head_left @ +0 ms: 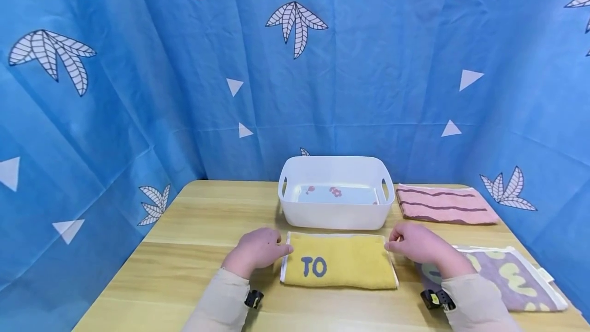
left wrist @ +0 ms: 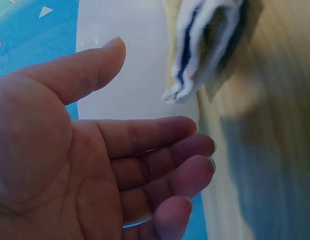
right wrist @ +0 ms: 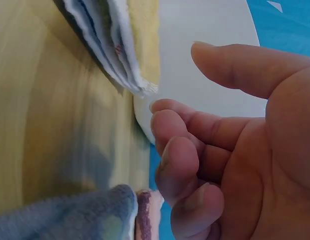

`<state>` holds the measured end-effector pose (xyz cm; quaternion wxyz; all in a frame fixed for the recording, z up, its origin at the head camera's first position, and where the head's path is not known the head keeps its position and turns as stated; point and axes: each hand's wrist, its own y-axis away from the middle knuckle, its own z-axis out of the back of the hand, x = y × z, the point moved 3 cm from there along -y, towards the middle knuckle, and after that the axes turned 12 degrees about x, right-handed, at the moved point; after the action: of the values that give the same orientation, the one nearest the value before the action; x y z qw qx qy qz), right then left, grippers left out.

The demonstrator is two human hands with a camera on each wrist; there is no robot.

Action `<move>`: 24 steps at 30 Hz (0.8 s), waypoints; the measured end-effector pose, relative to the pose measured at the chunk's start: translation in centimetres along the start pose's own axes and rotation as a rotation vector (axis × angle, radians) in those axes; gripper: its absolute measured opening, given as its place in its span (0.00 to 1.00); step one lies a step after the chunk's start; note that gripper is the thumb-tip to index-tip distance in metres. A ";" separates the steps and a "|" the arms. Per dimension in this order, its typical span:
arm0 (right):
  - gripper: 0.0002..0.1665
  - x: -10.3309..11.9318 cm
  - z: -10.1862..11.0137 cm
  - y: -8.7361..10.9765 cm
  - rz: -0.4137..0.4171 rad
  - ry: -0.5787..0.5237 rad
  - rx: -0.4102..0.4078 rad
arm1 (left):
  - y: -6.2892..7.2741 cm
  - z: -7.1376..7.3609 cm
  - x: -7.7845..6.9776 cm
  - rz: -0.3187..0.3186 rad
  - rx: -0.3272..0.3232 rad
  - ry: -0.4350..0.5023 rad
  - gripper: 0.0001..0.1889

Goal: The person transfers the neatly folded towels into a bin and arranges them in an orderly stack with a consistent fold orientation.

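A folded yellow towel (head_left: 343,261) with white edging and the grey letters "TO" lies flat on the wooden table. My left hand (head_left: 260,249) is at its left end and my right hand (head_left: 417,242) at its right end, both near the far corners. In the left wrist view, thumb and fingers of the left hand (left wrist: 109,140) are spread apart, with the towel's layered edge (left wrist: 195,55) just beyond them. The right wrist view shows the right hand (right wrist: 230,145) likewise parted, a small gap from the towel's folded edge (right wrist: 119,45). Neither hand holds anything.
Directly behind the towel stands a white basket (head_left: 336,216) with handle holes and a patterned bottom. A pink towel with dark wavy stripes (head_left: 444,204) lies at the back right. Partly under my right forearm is a purple-grey towel with yellow-green shapes (head_left: 511,275). Blue curtains (head_left: 369,76) surround the table.
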<state>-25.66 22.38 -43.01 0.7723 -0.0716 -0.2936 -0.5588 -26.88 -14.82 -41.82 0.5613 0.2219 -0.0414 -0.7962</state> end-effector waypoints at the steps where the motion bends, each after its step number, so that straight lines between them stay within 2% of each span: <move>1: 0.11 0.1 -0.1 0.0 0.000 -0.006 0.004 | -0.1 0.0 0.0 -0.002 0.004 0.001 0.20; 11: 0.13 0.4 -0.8 0.0 -0.011 0.002 0.052 | -0.3 -0.7 0.0 -0.001 0.049 0.032 0.19; 19: 0.20 0.8 -1.8 -0.3 -0.055 0.014 0.068 | -0.5 -1.7 -0.4 0.016 0.038 0.068 0.19; 24: 0.22 0.9 -2.7 -0.6 -0.065 0.064 0.055 | -0.5 -2.2 -1.0 0.005 0.037 0.039 0.18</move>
<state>-24.98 20.24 -44.82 0.7645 -0.0230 -0.2859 -0.5773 -26.19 -13.30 -43.60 0.5599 0.2475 -0.0458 -0.7894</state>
